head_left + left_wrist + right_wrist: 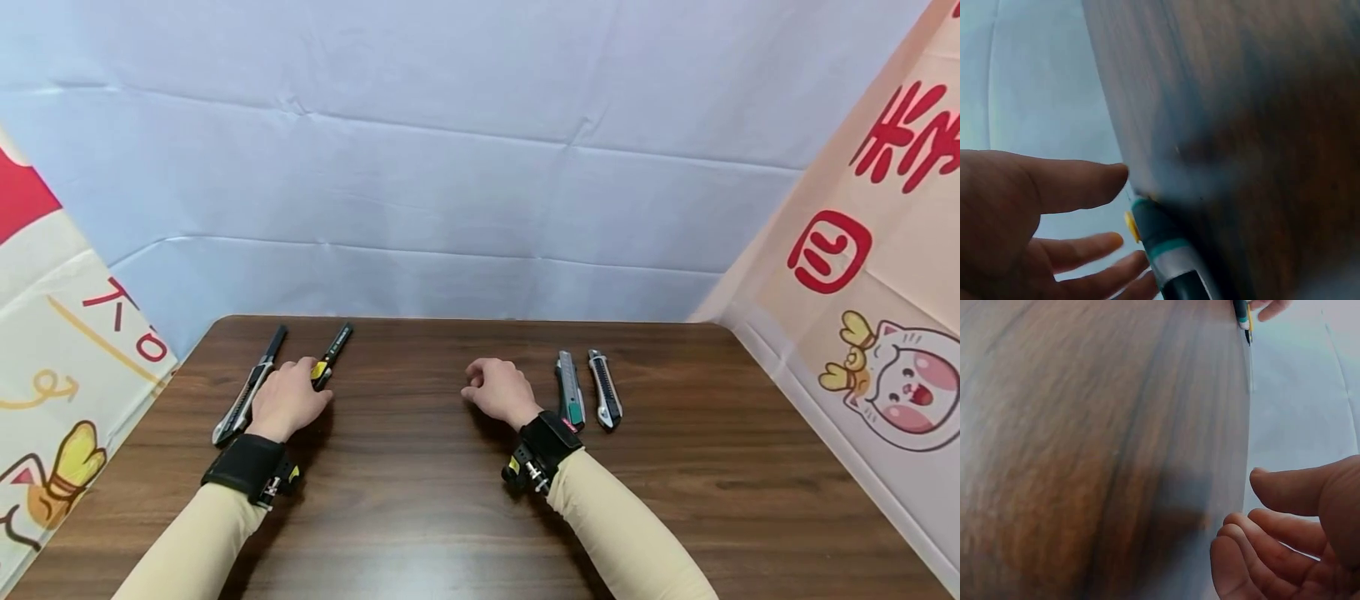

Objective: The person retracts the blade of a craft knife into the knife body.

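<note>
My left hand [300, 385] lies flat on the brown table [450, 500], its fingers over the near end of a black and yellow utility knife [333, 353]. In the left wrist view the left hand [1116, 209] has straight fingers [1085, 247], and the knife [1163, 250] lies right beside their tips. A silver and black knife [246, 393] lies just left of that hand. My right hand [476, 385] rests near the table's middle, loosely curled and holding nothing; the right wrist view shows the right hand [1242, 501] empty over bare wood. A green-grey knife [570, 390] and a silver knife [604, 388] lie to its right.
A pale blue cloth backdrop [480, 167] hangs behind the table. Printed cloth panels stand at the left [52, 350] and right [862, 317] sides. In the right wrist view the yellow and black knife [1243, 315] shows at the top edge.
</note>
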A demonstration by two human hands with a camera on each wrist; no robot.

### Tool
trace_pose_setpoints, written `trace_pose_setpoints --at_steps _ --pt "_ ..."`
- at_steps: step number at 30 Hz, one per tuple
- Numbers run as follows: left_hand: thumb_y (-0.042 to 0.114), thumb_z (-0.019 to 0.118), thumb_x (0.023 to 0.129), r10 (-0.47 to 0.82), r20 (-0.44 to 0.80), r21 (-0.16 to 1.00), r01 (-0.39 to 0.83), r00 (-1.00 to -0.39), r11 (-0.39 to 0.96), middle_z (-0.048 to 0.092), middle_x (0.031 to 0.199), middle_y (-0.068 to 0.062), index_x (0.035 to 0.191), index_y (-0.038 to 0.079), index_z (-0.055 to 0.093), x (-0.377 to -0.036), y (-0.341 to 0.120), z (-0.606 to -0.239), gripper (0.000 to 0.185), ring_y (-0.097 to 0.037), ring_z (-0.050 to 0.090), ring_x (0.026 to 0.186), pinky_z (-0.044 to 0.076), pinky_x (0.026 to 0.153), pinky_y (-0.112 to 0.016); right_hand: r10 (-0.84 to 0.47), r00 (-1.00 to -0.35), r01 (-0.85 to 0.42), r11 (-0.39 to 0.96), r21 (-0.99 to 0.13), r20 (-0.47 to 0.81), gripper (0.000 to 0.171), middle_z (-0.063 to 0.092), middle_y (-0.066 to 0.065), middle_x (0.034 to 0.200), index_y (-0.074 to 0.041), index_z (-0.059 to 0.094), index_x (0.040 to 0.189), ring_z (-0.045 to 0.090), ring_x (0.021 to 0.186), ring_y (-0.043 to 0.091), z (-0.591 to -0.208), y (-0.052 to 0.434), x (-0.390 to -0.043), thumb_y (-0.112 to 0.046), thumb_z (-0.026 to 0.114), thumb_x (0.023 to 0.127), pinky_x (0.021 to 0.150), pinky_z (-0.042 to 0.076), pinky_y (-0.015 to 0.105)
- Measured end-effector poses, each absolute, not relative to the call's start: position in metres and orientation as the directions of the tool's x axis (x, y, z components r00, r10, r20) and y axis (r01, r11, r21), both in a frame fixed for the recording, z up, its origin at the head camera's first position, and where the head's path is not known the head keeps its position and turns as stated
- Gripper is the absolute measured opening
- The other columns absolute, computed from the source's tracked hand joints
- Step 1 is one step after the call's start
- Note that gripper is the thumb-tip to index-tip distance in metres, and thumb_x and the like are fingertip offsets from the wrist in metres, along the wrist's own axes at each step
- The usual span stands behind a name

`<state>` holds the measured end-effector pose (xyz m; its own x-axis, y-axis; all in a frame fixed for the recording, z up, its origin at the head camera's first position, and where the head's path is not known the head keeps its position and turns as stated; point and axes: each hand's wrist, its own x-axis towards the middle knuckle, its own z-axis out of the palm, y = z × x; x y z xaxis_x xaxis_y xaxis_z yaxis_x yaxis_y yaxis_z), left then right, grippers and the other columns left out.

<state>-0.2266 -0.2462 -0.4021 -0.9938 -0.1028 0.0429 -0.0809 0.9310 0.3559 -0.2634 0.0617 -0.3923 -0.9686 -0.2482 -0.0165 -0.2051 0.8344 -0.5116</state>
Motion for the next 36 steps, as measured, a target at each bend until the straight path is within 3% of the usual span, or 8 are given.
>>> trace_pose_setpoints --at_steps 4,8,13,17,22,28,36 --pt "0.026 0.065 0.089 -0.135 -0.033 0.326 -0.139 -0.990 0.935 0.052 0.122 -0.034 0.137 -0.008 0.044 -0.227 -0.250 -0.402 0.062 -0.049 0.054 0.103 0.049 0.076 -0.056 -0.259 -0.966 -0.216 0.826 -0.521 -0.010 0.032 0.066 -0.001 0.094 -0.013 0.067 0.120 0.059 0.078 0.015 -0.389 0.060 -0.262 -0.025 0.070 0.091 0.064 0.047 0.030" --pt "0.027 0.065 0.090 -0.149 -0.062 0.316 -0.161 -0.987 0.935 0.054 0.107 -0.031 0.120 -0.011 0.053 -0.226 -0.253 -0.399 0.050 -0.044 0.056 0.088 0.049 0.062 -0.049 -0.263 -0.965 -0.218 0.821 -0.527 -0.010 0.032 0.066 -0.002 0.093 -0.013 0.067 0.120 0.058 0.077 0.015 -0.389 0.060 -0.262 -0.025 0.070 0.090 0.064 0.046 0.029" --pt "0.027 0.063 0.090 -0.150 -0.073 0.319 -0.166 -0.986 0.933 0.056 0.087 -0.021 0.092 -0.003 0.062 -0.227 -0.255 -0.397 0.030 -0.032 0.054 0.069 0.042 0.050 -0.038 -0.258 -0.966 -0.210 0.814 -0.542 -0.015 0.032 0.065 -0.002 0.092 -0.012 0.066 0.120 0.057 0.075 0.014 -0.389 0.062 -0.262 -0.024 0.070 0.091 0.062 0.044 0.027" --pt "0.026 0.062 0.090 -0.155 -0.068 0.335 -0.169 -0.986 0.927 0.057 0.076 -0.015 0.084 0.003 0.062 -0.228 -0.256 -0.398 0.024 -0.028 0.053 0.062 0.040 0.047 -0.035 -0.265 -0.964 -0.213 0.804 -0.555 -0.014 0.032 0.066 -0.001 0.092 -0.012 0.066 0.121 0.057 0.074 0.014 -0.387 0.063 -0.262 -0.024 0.069 0.091 0.063 0.043 0.027" --pt "0.024 0.061 0.090 -0.128 -0.025 0.367 -0.129 -0.991 0.921 0.060 0.074 -0.012 0.091 0.003 0.066 -0.229 -0.253 -0.399 0.022 -0.025 0.053 0.059 0.038 0.047 -0.032 -0.274 -0.962 -0.226 0.784 -0.578 0.005 0.031 0.067 0.000 0.091 -0.011 0.066 0.121 0.058 0.072 0.013 -0.386 0.064 -0.260 -0.023 0.068 0.092 0.063 0.044 0.026" --pt "0.029 0.064 0.090 -0.087 0.051 0.408 -0.059 -0.995 0.911 0.064 0.100 -0.020 0.119 0.001 0.064 -0.227 -0.231 -0.390 0.041 -0.026 0.058 0.069 0.042 0.051 -0.033 -0.299 -0.953 -0.261 0.742 -0.617 0.044 0.029 0.068 0.001 0.089 -0.008 0.067 0.120 0.056 0.070 0.013 -0.385 0.062 -0.257 -0.022 0.066 0.094 0.065 0.045 0.027" --pt "0.033 0.066 0.091 -0.010 0.099 0.462 0.037 -0.995 0.886 0.063 0.108 -0.017 0.126 0.005 0.062 -0.231 -0.187 -0.375 0.046 -0.025 0.058 0.072 0.042 0.051 -0.031 -0.312 -0.949 -0.266 0.711 -0.651 0.048 0.030 0.070 0.003 0.093 -0.007 0.066 0.120 0.059 0.073 0.012 -0.385 0.062 -0.257 -0.022 0.063 0.095 0.069 0.048 0.029"
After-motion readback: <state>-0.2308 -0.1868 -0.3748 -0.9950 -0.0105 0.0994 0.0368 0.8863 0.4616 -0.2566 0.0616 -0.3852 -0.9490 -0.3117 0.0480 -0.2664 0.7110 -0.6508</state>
